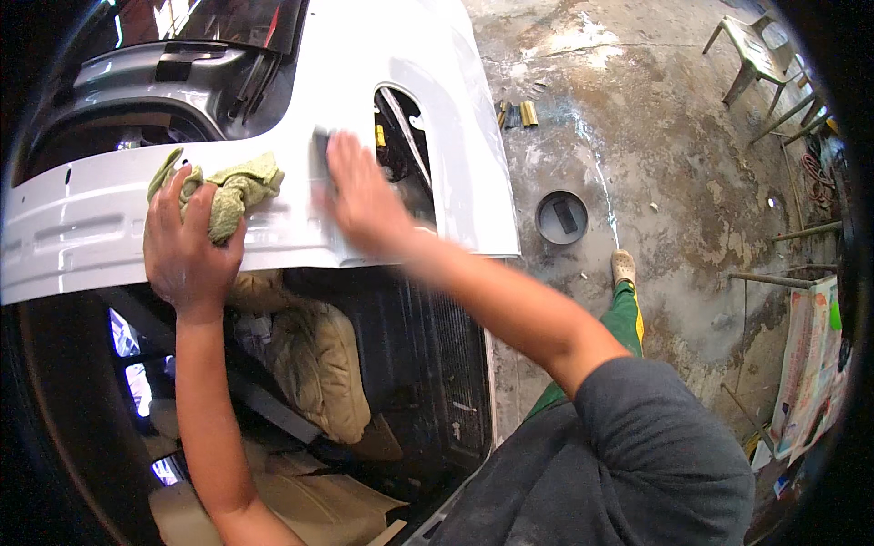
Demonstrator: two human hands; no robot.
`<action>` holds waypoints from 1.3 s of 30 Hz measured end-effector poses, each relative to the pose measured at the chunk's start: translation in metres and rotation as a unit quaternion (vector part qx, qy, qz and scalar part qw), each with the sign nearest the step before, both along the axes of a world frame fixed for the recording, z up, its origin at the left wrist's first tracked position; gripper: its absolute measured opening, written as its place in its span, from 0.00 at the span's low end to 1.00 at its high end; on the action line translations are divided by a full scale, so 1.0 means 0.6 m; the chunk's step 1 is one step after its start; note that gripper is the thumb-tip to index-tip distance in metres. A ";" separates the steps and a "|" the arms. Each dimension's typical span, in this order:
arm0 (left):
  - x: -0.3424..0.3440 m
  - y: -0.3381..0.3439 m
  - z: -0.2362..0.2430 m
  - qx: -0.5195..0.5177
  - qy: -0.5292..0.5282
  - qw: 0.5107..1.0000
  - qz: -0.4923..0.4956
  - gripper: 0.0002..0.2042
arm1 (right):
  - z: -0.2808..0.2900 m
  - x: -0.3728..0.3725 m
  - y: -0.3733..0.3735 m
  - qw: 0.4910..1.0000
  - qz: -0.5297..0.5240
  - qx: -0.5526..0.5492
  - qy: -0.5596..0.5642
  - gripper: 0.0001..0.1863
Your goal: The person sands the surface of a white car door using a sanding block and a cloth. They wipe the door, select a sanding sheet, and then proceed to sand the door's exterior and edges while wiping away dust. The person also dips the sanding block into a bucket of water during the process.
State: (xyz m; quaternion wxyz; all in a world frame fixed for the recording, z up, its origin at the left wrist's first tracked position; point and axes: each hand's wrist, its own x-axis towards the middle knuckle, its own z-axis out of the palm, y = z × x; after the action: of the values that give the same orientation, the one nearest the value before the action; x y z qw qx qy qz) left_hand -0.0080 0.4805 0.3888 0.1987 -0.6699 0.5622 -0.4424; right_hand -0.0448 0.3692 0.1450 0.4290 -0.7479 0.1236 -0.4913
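Note:
My left hand [193, 238] is closed around a crumpled light-green cloth [238, 187], resting on the white car body panel [100, 205]. Farther right on the same panel, my right hand [364, 196] is smeared by motion. A dark grey flat pad [320, 150] shows along the left edge of its fingers, pressed against the white surface; most of it is hidden under the hand. Just right of those fingers is an oblong opening [401, 136] in the panel, with dark parts and a yellow piece inside.
Below the panel lies the car's open interior with a beige cushion [319, 364]. On the wet, stained concrete floor stands a round dark pan [563, 218] holding a black block, with gold-coloured pieces [523, 114] beyond it. A plastic chair [754, 55] and metal-legged stands line the right side.

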 end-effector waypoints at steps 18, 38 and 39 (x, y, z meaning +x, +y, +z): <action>-0.006 0.002 0.002 -0.019 -0.002 1.000 -0.014 0.20 | 0.012 0.080 -0.081 0.986 0.032 0.144 0.074 0.47; -0.213 0.020 -0.216 -0.402 0.342 0.838 -0.138 0.22 | -0.192 -0.481 -0.020 0.925 0.189 0.246 0.221 0.32; -0.282 0.023 -0.275 -0.464 0.435 0.768 -0.073 0.24 | -0.231 -0.532 -0.064 0.916 0.148 0.239 0.288 0.33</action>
State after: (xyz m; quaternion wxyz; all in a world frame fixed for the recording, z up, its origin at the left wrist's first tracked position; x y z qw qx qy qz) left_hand -0.1771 0.4941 0.2240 -0.4353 -0.7582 0.3616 -0.3240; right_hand -0.3640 0.3308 0.0063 0.6084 -0.7420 0.2433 -0.1418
